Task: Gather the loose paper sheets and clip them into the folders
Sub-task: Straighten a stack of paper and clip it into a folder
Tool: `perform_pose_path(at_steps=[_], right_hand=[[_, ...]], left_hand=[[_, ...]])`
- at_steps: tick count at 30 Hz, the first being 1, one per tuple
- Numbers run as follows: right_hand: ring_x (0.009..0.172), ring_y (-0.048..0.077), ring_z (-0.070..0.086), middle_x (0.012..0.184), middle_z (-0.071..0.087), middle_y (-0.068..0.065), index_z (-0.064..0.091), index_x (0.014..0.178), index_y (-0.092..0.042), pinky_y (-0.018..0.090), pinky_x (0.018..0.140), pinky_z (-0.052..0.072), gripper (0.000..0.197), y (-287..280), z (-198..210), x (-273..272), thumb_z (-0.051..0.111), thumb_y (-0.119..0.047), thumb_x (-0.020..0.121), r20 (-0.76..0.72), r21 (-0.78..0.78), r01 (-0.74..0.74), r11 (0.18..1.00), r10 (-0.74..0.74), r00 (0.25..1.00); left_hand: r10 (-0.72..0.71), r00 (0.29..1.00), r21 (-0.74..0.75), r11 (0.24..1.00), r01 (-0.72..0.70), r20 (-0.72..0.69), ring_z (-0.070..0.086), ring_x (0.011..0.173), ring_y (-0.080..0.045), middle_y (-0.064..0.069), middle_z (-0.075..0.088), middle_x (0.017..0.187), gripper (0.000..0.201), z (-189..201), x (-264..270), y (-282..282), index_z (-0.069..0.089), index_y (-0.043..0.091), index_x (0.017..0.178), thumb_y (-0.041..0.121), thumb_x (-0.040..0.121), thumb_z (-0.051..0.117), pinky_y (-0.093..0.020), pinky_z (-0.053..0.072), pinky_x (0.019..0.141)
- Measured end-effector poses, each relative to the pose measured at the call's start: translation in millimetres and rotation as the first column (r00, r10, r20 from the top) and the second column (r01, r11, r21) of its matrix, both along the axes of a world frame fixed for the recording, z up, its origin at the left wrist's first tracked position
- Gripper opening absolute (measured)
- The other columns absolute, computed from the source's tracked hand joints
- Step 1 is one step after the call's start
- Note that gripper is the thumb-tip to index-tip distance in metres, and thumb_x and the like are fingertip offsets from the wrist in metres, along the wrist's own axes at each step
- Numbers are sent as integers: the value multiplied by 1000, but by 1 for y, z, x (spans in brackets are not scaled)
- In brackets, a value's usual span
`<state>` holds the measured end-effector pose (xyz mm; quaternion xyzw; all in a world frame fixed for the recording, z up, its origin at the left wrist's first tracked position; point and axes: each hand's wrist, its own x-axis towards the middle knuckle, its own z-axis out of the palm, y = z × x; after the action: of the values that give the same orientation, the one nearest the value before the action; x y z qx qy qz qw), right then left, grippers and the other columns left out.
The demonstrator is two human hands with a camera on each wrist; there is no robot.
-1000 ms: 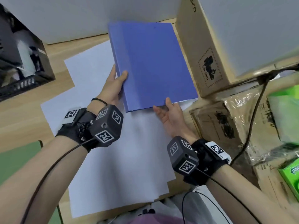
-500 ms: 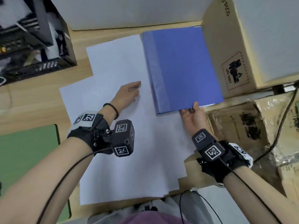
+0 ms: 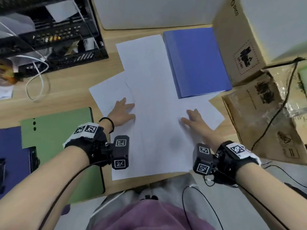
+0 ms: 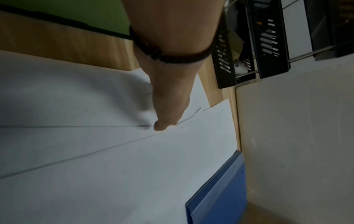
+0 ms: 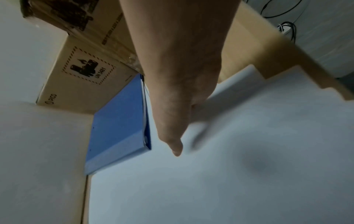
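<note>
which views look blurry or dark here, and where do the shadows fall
Head view: bright, edges bent by the wide lens. Left wrist view: dim, left hand casting a soft shadow on the paper sheets. Right wrist view: dim, right hand smeared at its fingers, a shadow blot on the sheets.

A light wooden desk (image 3: 69, 90) carries the clutter. At the far left stands a black perforated tray rack (image 3: 54, 39) holding papers and small items; a white cable (image 3: 39, 77) loops in front of it. At the far right stands a brown cardboard box (image 3: 240, 47) printed with a battery hazard label marked UN 3481. Nearer lies a flat carton under clear plastic wrap (image 3: 265, 113), crossed by a black cable (image 3: 280, 103). A white wall panel (image 3: 149, 12) backs the desk.
</note>
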<state>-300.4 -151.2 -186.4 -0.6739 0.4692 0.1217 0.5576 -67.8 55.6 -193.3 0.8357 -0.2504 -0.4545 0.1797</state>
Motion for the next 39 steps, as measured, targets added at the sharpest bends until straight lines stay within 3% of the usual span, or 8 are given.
perform_pose_path(at_steps=[3,8,15,20,24,30,34,39], right_hand=[[149,13,-15,163,-15,0,19,154,-21,38,121,2,71,36,4,-5,56,-35,96,-76,3,-114,993,114,991],[148,23,-20,162,-18,8,16,155,-19,43,121,2,80,70,4,-12,63,-34,93,-159,-72,-239,968,225,961],[147,30,-23,160,-23,12,9,156,-23,48,121,2,91,95,-2,-18,67,-42,88,-214,-90,-290,953,266,940],[150,30,-6,162,-9,13,16,155,-22,47,120,10,88,107,-2,-13,67,-45,87,-266,-159,-275,948,227,937],[143,30,26,155,24,9,31,149,-16,45,117,26,79,90,-3,-4,71,-35,84,-126,-131,29,991,-46,991],[121,27,50,138,40,9,26,148,-15,40,99,48,78,70,-3,13,71,-26,86,-53,54,223,973,-221,974],[77,15,55,99,53,-3,30,142,-16,22,62,40,66,76,3,25,68,-24,90,-57,165,174,971,-166,984],[96,15,52,111,53,2,52,130,-13,18,63,38,51,93,4,24,73,-26,86,-32,152,37,988,-33,999]], left_hand=[[-9,1000,-19,1000,9,9,-3,148,-19,-1,4,161,69,4,-18,20,23,24,151,31,92,58,-39,7,118],[-78,995,-62,995,82,67,18,144,-18,0,24,157,77,5,-46,53,25,19,151,33,86,66,-31,15,116],[-169,958,133,981,141,233,21,135,-31,-4,21,149,105,5,-82,73,12,24,150,49,70,74,-43,34,101],[-212,884,201,970,137,417,30,124,-33,-11,28,139,119,-3,-99,68,10,16,148,50,59,81,-40,38,92],[-140,892,203,978,55,430,36,118,-34,-13,44,128,108,-2,-91,57,22,12,141,45,59,83,-39,40,85],[-43,920,158,987,-21,391,38,116,-32,-10,49,121,89,-1,-84,50,35,17,131,36,60,84,-34,37,76],[2,922,134,989,-58,388,38,116,-28,-8,37,127,86,-1,-83,50,41,19,127,35,57,87,-33,38,80],[23,926,105,992,-67,378,35,121,-31,-10,29,136,100,-3,-81,51,34,23,138,38,55,88,-38,39,89]])
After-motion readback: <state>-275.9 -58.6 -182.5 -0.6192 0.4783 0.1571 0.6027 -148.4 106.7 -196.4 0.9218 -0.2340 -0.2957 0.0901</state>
